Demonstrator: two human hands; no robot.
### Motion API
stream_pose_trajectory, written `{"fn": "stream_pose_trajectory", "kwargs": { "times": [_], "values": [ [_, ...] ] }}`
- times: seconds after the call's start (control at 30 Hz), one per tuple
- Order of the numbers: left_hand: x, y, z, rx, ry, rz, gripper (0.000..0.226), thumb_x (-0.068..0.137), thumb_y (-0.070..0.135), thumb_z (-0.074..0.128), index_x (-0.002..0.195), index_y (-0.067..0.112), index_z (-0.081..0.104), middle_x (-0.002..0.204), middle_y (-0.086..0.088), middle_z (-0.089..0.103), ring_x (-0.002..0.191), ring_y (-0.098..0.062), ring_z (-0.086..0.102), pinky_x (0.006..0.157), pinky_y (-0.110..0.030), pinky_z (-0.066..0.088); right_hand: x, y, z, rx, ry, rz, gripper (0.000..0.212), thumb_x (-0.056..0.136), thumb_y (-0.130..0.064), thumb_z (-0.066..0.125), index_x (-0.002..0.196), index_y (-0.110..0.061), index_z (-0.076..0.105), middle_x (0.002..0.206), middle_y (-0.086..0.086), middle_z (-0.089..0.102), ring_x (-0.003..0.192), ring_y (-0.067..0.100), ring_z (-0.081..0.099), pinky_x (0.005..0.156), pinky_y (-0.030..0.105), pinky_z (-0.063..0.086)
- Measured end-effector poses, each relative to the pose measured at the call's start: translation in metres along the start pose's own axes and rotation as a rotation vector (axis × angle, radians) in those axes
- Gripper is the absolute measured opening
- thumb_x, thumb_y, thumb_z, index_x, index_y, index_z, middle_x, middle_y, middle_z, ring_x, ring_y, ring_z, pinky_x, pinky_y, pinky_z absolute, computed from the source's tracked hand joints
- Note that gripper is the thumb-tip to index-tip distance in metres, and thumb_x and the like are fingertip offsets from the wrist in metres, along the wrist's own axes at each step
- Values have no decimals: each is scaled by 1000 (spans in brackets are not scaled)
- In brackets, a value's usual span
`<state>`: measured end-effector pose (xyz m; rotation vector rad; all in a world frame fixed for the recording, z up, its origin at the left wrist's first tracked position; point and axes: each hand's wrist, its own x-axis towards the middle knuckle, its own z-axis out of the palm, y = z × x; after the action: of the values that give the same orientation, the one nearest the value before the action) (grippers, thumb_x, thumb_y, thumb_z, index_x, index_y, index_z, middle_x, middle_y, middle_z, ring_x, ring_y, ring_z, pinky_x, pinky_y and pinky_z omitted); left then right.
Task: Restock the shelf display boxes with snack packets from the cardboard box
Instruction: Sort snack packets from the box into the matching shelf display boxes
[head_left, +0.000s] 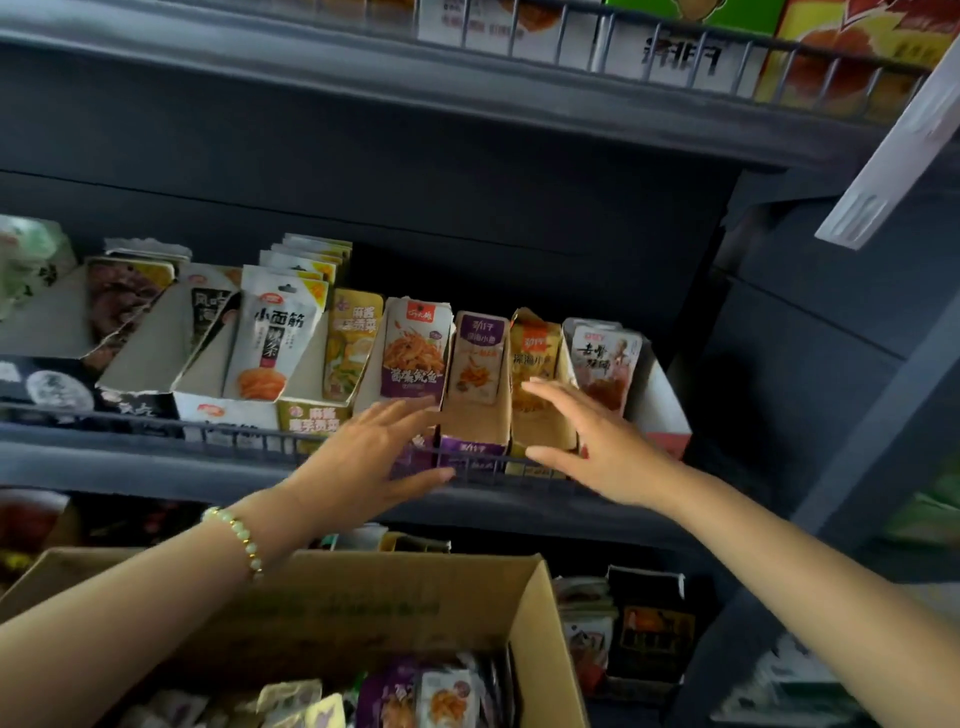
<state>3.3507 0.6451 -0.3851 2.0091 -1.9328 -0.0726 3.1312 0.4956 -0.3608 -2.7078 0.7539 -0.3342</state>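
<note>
Two grips, left hand (374, 457) and right hand (602, 452), both released, flank a narrow purple-fronted cardboard display box (472, 415).
It runs front-to-back on the dark shelf (156, 462), and purple snack packets (395, 696) lie below in the brown cardboard box (363, 613).

purple display box (470, 422): upright, packet (475, 361) at back | cardboard box (363, 597): open, holds snack packets (415, 696)

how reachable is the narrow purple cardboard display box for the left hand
Probably yes: the left hand, open, sits right beside the narrow purple cardboard display box, nothing between them.
</note>
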Motion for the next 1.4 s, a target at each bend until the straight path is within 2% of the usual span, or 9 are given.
{"fn": "stream_pose_trajectory", "kwargs": {
  "times": [0.2,0.47,0.53,0.6,0.7,0.87,1.17,1.3,1.4],
  "values": [
    [-109,-61,17,-20,-79,-143,118,51,100,-1,145,35,30,154,15,22,144,-9,19,117,-32,21,-49,-59,71,64,-266,17,60,95,-49,48,148,-42,20,155,-25,10,141,-1,15,112,26,21],
    [-188,-85,71,-42,-130,-173,97,68,91,7,137,35,45,153,12,29,140,-12,30,111,-31,32,-64,-92,181,104,-566,115,58,95,-49,50,146,-29,32,153,-8,28,137,13,34,108,28,33],
    [-193,-81,88,-44,-235,-161,104,65,92,-1,138,33,44,148,12,37,132,-10,40,103,-26,39,-62,-91,205,157,-622,222,59,93,-50,51,145,-24,35,147,-1,39,130,18,43,101,30,38],
    [-194,-87,110,-65,-381,-205,84,78,83,19,140,30,41,144,10,40,124,-11,46,95,-23,41,-60,-90,228,243,-675,324,64,91,-52,53,144,-20,37,142,4,45,123,21,49,99,32,43],
    [-197,-104,139,-86,-551,-224,55,94,54,48,142,29,39,146,4,42,126,-15,47,102,-31,41,-61,-97,256,369,-664,425,67,90,-50,57,144,-16,37,142,8,46,125,22,48,100,30,40],
    [-196,-115,166,-58,-673,-195,68,90,36,62,148,22,31,147,-3,40,130,-20,43,105,-30,38,-67,-117,289,452,-585,419,74,90,-44,61,149,-15,26,155,4,29,140,23,32,108,31,30],
    [-202,-129,181,-165,-719,-284,67,78,36,77,134,16,47,130,-2,53,114,-19,52,91,-24,41,-72,-127,314,545,-619,424,92,82,-43,71,152,-13,17,159,6,19,144,22,24,115,33,24],
    [-199,-122,170,-126,-747,-248,26,82,39,73,92,19,60,92,2,59,88,-15,54,64,-24,39,-69,-131,305,595,-608,396,87,80,-39,74,149,-13,29,155,5,30,141,22,30,111,31,28],
    [-194,-114,147,-299,-643,-256,30,80,35,76,106,22,70,102,2,71,88,-9,62,68,-16,48,-58,-136,281,636,-523,383,53,79,-37,75,125,-17,57,134,3,55,126,22,49,104,34,38]
  ]
}}
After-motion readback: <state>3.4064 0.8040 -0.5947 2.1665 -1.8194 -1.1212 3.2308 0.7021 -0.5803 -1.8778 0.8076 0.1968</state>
